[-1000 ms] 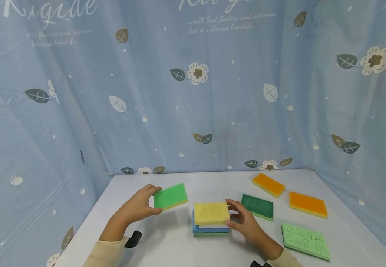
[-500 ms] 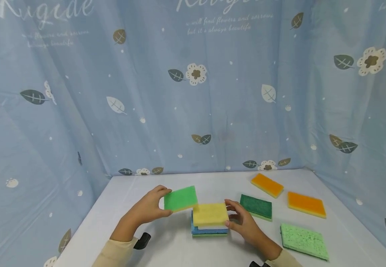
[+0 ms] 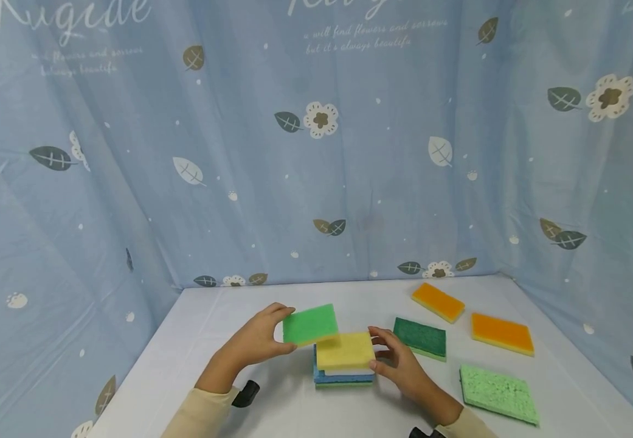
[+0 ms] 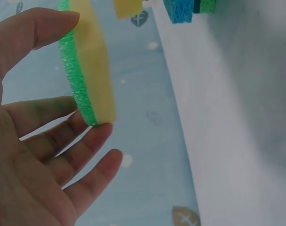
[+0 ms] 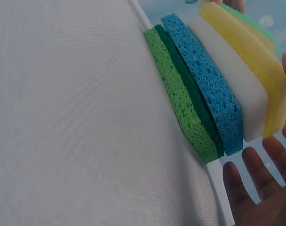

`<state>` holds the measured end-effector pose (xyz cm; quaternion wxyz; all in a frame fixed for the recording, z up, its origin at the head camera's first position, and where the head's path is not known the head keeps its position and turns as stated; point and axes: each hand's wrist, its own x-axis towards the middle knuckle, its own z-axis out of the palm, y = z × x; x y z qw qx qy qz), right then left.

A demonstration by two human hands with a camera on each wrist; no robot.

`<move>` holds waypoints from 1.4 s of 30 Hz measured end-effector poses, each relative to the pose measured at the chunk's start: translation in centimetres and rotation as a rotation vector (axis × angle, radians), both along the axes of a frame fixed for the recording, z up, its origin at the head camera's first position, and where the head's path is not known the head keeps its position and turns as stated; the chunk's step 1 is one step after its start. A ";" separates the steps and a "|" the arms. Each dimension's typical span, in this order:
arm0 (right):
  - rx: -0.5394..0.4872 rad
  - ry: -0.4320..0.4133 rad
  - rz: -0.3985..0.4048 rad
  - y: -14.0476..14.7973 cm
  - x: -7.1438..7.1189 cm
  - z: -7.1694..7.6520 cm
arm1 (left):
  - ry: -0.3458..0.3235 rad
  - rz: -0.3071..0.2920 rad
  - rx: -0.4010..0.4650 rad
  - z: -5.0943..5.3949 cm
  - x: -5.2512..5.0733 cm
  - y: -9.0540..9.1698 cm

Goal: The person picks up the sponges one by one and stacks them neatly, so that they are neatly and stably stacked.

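My left hand pinches a green-topped sponge with a yellow underside between thumb and fingers. It is held up at the left of a stack, its right corner over the top piece's back left corner in the head view. On top of the stack is a yellow sponge. Below it, the right wrist view shows a white block, a blue sponge and a green sponge. My right hand has its thumb and fingers at the yellow sponge's right edge.
To the right lie a dark green sponge, two orange sponges and a light green sponge. Behind the white table hangs a blue patterned curtain.
My left hand has carried the green and yellow sponge rightward, from beside the stack to the top piece's back left corner. The right hand has stayed at the stack.
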<state>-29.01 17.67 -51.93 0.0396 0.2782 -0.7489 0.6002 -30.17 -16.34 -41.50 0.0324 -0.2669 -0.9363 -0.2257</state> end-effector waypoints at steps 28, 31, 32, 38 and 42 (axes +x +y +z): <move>0.018 0.034 -0.001 0.0 0.2 0.2 | 0.077 -0.140 -0.012 -0.1 0.5 3.7; 0.009 0.027 0.011 0.0 0.1 0.3 | 0.087 -0.146 -0.016 -0.2 0.5 3.9; 0.009 0.024 0.013 0.0 0.1 0.3 | 0.089 -0.146 -0.020 -0.2 0.5 4.0; 0.007 0.006 0.018 0.1 0.1 0.1 | 0.075 -0.141 -0.037 -0.8 0.7 4.3; 0.007 0.012 0.018 0.2 0.2 0.0 | 0.077 -0.150 -0.035 -1.0 0.7 4.7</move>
